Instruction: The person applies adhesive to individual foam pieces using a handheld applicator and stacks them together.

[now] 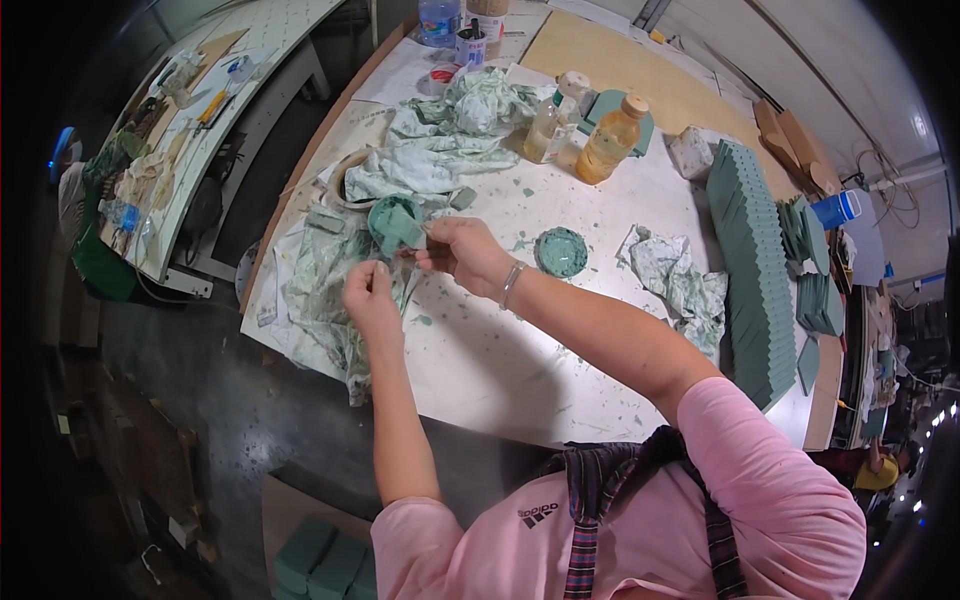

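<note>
My right hand (468, 258), a metal bracelet at its wrist, pinches a small flat green-coated piece (402, 232). The piece overlaps the mouth of a round green-smeared cup (378, 212) at the table's left side. Close by on the left, my left hand (372, 298) has thumb and fingers pressed together; what they hold, if anything, cannot be made out. Beneath and beside it lies a green-stained crumpled plastic sheet (325, 290). A shallow round lid with green paste (562, 252) rests to the right of my right hand.
Stained cloths (440, 150) lie beyond my hands, and another crumpled cloth (682, 285) is to the right. Two bottles, one with amber liquid (610, 140), stand at the back. A long stack of green plates (750, 270) lines the right side. Green blocks (330, 560) sit in a box below.
</note>
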A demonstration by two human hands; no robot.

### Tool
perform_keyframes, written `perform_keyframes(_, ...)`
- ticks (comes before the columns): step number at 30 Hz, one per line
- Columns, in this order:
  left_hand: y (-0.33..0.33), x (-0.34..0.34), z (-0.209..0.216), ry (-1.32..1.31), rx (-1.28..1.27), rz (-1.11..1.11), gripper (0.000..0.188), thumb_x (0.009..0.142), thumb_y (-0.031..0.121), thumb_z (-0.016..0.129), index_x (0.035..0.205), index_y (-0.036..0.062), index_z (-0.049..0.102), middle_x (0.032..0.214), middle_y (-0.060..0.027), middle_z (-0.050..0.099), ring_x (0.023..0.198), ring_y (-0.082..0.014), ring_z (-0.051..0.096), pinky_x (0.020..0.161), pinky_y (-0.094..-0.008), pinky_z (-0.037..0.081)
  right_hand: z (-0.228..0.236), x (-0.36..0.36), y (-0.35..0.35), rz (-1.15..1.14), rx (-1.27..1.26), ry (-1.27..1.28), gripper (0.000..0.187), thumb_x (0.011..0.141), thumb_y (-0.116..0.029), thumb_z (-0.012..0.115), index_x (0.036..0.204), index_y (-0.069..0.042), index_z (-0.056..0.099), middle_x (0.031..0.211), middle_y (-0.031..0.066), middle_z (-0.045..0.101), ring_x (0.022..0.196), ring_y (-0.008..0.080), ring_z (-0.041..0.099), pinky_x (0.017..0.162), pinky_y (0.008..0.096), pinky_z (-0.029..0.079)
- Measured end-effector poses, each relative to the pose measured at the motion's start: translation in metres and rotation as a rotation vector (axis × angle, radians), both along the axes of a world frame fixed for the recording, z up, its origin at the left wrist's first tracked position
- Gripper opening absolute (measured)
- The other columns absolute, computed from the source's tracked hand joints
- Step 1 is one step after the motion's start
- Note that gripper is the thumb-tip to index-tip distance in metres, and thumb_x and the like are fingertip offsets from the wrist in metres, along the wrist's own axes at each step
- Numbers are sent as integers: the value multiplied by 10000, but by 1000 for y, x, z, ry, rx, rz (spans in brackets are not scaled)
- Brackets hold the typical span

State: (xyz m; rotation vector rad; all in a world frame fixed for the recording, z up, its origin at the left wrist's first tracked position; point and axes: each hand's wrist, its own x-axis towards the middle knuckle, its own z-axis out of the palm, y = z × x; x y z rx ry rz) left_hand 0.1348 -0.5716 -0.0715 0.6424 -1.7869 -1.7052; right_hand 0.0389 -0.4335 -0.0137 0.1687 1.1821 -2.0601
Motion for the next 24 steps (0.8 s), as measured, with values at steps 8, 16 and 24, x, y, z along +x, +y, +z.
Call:
perform_keyframes(8,13,-2,1,46,106,-10,47,939,17,623,902,-12,627,768,23,556,691,-69,461,641,-240,403,-3,-7,14,39,23,37,160,993,-72,507,987,40,621,906,135,663,749,195,634,710,329,569)
perform_keyframes(16,0,-3,-5,46,-30,108,42,928,3,627,893,-19,627,743,27,545,668,-63,449,616,-229,388,-8,0,5,-1,-45,-39,118,962,-37,532,948,44,617,852,119,635,684,199,636,626,328,586)
perform_keyframes(24,1,-13,-14,8,-136,109,36,919,7,643,895,-19,643,724,23,556,646,-61,450,596,-236,390,3,16,23,17,-23,-45,147,973,-64,531,997,48,624,898,113,640,731,193,632,668,322,565)
